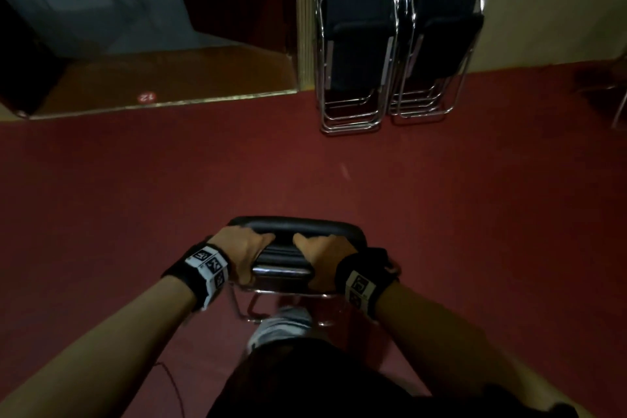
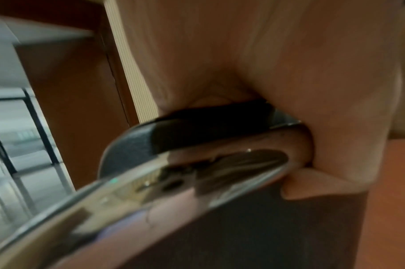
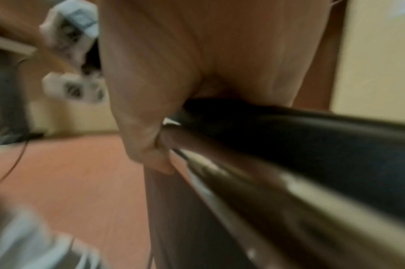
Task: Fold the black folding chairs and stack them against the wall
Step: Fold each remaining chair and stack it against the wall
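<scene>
A folded black chair (image 1: 288,248) with a chrome frame hangs upright in front of me, seen from its top edge. My left hand (image 1: 242,249) grips its top left side and my right hand (image 1: 322,256) grips its top right side, thumbs over the black pad. In the left wrist view my left hand (image 2: 289,102) wraps the chrome tube (image 2: 164,182) and black pad (image 2: 197,131). The right wrist view shows my right hand (image 3: 174,91) curled round the chrome tube (image 3: 266,187). Two stacks of folded black chairs (image 1: 356,47) (image 1: 439,41) lean against the beige wall ahead.
Red carpet (image 1: 169,187) lies open between me and the stacks. A raised wooden step (image 1: 163,78) with a round red floor mark (image 1: 146,97) lies at the far left beside a dark doorway. My grey shoe (image 1: 281,326) is under the chair. Another chair frame (image 1: 621,105) shows at the right edge.
</scene>
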